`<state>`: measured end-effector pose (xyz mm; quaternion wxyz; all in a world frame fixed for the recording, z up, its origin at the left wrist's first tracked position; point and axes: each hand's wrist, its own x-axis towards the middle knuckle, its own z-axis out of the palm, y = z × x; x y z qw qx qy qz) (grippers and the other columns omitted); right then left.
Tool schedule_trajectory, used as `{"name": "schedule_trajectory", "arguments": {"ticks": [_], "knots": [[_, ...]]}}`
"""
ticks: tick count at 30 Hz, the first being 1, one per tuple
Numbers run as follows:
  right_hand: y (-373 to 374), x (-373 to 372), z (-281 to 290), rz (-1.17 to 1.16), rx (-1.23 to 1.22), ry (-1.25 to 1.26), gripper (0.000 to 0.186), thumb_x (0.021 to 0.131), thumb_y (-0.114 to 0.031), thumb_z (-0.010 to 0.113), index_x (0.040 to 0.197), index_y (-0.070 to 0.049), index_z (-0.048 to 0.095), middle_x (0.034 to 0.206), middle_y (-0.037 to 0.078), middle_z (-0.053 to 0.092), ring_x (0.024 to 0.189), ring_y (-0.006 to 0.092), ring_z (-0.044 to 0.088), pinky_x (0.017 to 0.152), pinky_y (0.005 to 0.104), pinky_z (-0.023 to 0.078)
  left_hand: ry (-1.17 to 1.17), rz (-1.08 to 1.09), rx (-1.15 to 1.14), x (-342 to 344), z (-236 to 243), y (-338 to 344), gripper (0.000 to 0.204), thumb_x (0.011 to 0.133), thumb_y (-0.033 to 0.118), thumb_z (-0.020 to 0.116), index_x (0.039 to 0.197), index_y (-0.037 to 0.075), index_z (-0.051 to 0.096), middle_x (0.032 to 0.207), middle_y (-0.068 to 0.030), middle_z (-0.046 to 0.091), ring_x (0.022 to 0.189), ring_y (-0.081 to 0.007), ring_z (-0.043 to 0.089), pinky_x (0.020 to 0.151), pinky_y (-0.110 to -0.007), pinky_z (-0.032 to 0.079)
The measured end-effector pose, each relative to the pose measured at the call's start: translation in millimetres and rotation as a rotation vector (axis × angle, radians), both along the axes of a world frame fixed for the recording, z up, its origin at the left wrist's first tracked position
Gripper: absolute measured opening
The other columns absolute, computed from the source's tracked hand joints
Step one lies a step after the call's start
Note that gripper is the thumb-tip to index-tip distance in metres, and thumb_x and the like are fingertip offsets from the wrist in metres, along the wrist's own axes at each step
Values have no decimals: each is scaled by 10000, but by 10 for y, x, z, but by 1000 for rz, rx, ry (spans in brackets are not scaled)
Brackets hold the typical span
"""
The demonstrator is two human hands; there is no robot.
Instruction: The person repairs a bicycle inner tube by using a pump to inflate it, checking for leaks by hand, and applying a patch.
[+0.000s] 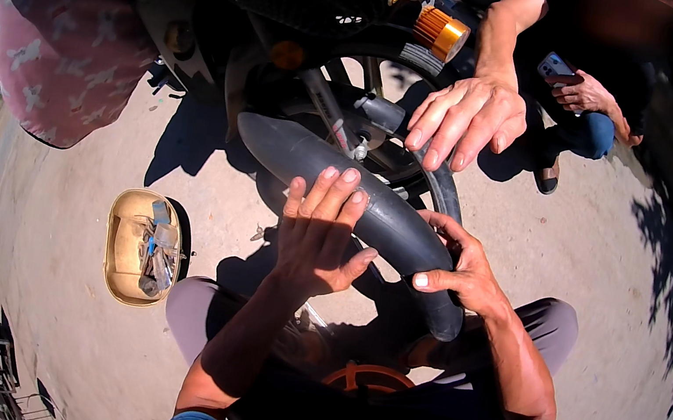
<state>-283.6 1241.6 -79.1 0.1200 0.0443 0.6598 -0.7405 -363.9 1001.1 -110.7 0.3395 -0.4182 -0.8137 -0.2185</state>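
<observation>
A long curved black piece [390, 232], which looks like a mudguard, lies diagonally in front of a motorcycle's front wheel [438, 187]. My left hand [319, 234] rests on its near side with outstretched fingers. My right hand [464, 271] grips it toward its lower right end, thumb over the surface. Another person's hand [467, 121] reaches down from the top, fingers loosely extended above the wheel and the piece. A silver fork tube [323, 101] with an orange reflector [287, 53] runs behind the piece.
At left, an open beige case [120, 263] holds metal tools and small items. A pink patterned cloth [67, 67] hangs upper left. An orange cylindrical lamp [445, 37] sits above the wheel. A crouching person holds a phone [556, 67] at upper right. My bent knees frame the work.
</observation>
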Motion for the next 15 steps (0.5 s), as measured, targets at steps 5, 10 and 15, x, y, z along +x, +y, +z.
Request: {"name": "schedule_trajectory", "arguments": {"ticks": [5, 10, 15], "knots": [[45, -12, 7, 34, 4, 15, 929, 666, -203, 910, 1456, -12, 458, 1188, 158, 644, 1141, 250, 601, 1024, 372, 452, 14, 10, -2, 15, -40, -44, 664, 947, 441, 621, 1405, -21, 488, 1475, -244, 479, 1419, -428, 417, 1213, -587, 184], [65, -21, -16, 25, 2, 13, 949, 664, -165, 909, 1472, -8, 437, 1192, 165, 646, 1145, 251, 600, 1025, 369, 448, -29, 5, 9, 49, -133, -91, 569, 906, 387, 678, 1359, 64, 562, 1398, -189, 540, 1392, -382, 454, 1189, -606, 234], [50, -34, -32, 14, -29, 0, 967, 667, -167, 915, 1476, 10, 416, 1189, 167, 648, 1142, 249, 600, 1018, 359, 443, 46, 19, 78, 80, -137, -112, 499, 870, 328, 717, 1314, 135, 600, 1332, -138, 559, 1327, -369, 493, 1165, -593, 275]]}}
